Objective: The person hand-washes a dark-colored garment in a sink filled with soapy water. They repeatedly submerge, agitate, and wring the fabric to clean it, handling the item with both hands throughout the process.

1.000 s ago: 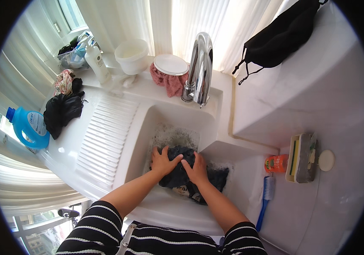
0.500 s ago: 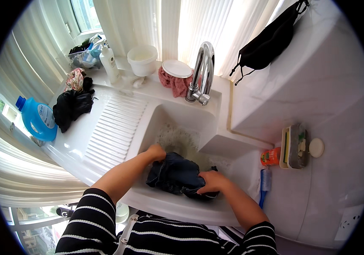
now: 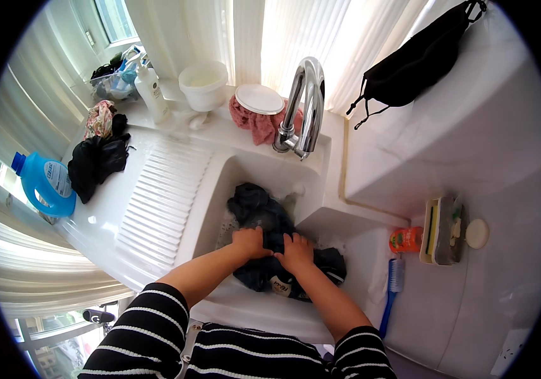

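A soaked dark navy garment [image 3: 264,218] lies bunched in the white sink [image 3: 220,170], spread along the basin, with a pale label on its near part. My left hand [image 3: 249,243] presses down on the cloth, its thumb stretched toward the other hand; its fingers are only partly visible. Beside it my right hand [image 3: 296,252] lies on the same garment with fingers spread. The two thumbs almost meet. Neither hand visibly grips a fold. Most of the water is hidden under the cloth.
A chrome faucet [image 3: 305,107] rises behind the basin. On the left are a ribbed washboard [image 3: 163,196], black clothing [image 3: 97,161] and a blue detergent bottle [image 3: 49,183]. A blue-handled brush [image 3: 392,290], orange container [image 3: 405,240] and soap holder [image 3: 442,230] lie right.
The garment has gone from a bundle held at the near side to spread farther into the basin. My hands have come closer together and now press on it, fingers loosened.
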A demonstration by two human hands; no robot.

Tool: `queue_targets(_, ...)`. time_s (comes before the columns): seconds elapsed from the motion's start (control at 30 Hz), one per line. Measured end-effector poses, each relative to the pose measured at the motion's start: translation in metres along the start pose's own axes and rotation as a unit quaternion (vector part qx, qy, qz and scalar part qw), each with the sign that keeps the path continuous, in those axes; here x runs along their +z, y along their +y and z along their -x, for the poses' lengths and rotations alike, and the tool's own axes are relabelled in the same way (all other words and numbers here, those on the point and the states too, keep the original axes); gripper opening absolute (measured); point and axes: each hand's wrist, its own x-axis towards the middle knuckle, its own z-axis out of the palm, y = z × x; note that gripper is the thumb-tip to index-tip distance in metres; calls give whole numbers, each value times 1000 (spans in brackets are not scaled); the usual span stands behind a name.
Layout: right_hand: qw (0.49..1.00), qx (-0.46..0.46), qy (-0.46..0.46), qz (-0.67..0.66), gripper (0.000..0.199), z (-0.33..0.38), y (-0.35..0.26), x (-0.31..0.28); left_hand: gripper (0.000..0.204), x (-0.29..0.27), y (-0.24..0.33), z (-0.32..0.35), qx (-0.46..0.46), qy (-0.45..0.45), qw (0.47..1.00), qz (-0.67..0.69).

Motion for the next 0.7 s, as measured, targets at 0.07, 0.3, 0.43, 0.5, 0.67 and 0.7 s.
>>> queue_targets(0.07,998,37,41,8,62,-3,-12,25,56,31,-3,-8,-32,-21,995,92)
queue_targets(0.3,990,-9,-49,-133,55,9,4,-15,36,-60,-27,-64,259,272,925,58)
queue_targets(0.43,988,25,-48,-145,59,15,1,-30,54,-66,-24,-85,179,283,941,-56)
queue_targets(0.5,989,-13,37,-140,65,0,-2,-15,66,-45,-31,-89,135,251,955,-85)
queue_targets(0.67,989,23,113,-92,76,-48,-22,27,92,20,-35,-92,48,177,972,-146)
queue_targets(0.7,996,15,84,-32,76,-47,-33,36,88,11,-35,-92,39,73,987,-134)
